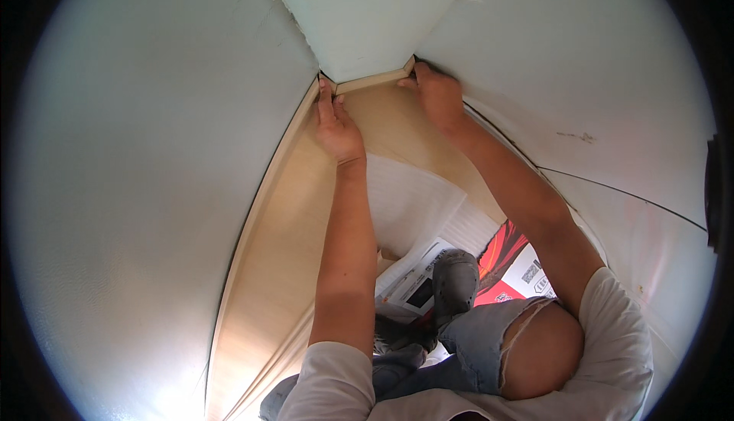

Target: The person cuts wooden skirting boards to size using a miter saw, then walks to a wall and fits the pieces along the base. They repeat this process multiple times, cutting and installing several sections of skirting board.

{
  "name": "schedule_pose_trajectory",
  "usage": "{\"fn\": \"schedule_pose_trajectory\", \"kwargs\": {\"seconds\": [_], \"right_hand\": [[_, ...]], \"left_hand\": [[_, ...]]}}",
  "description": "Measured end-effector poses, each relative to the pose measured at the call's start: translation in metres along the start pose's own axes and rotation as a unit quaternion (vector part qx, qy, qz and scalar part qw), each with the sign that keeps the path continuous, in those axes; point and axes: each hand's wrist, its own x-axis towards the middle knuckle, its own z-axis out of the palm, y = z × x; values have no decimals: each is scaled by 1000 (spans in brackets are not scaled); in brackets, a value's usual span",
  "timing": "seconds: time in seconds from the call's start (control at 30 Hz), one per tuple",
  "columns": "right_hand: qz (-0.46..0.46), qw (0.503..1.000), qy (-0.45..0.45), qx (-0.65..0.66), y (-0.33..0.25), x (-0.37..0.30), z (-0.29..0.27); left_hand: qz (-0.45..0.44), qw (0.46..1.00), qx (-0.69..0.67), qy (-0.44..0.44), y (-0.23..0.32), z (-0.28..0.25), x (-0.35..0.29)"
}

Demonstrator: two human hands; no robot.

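A short beige baseboard strip [375, 80] runs along the foot of a narrow pale wall panel. At its left corner, my left hand [339, 129] has its fingers pointing up, with thumb and index finger closed on the strip's end. My right hand [441, 98] curls at the opposite corner, its thumb against the strip's other end and the remaining fingers partly hidden. Another long beige strip [269, 172] follows the left wall down from the left corner. Beneath my hands lies a tan wood-look floor [390, 119].
Large pale walls rise on the left [153, 153] and right [566, 61], closing in on both sides. White foam sheeting [409, 191] and printed red and white cardboard [505, 260] cover part of the floor. My dark shoe [454, 279] stands beside the cardboard, below my bent knee.
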Motion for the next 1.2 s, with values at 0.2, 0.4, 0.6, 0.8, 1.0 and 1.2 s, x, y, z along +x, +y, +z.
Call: {"fn": "schedule_pose_trajectory", "kwargs": {"seconds": [0.2,0.4,0.6,0.8,1.0,1.2], "right_hand": [[-3,999,35,35,3,-1,8],[69,988,-23,135,0,-3,1],[97,976,-14,197,2,-13,7],[152,961,-26,228,4,-27,1],[136,965,-50,218,10,-48,-6],[129,964,-40,227,6,-99,-13]], "left_hand": [[-40,999,-32,-18,-6,3,-5],[-14,999,-35,-17,-11,5,-6],[11,996,84,-34,-11,3,-4],[-64,993,73,-59,4,-3,-8],[-65,990,43,-117,10,-27,-25],[-17,968,41,-247,1,-71,-30]]}}
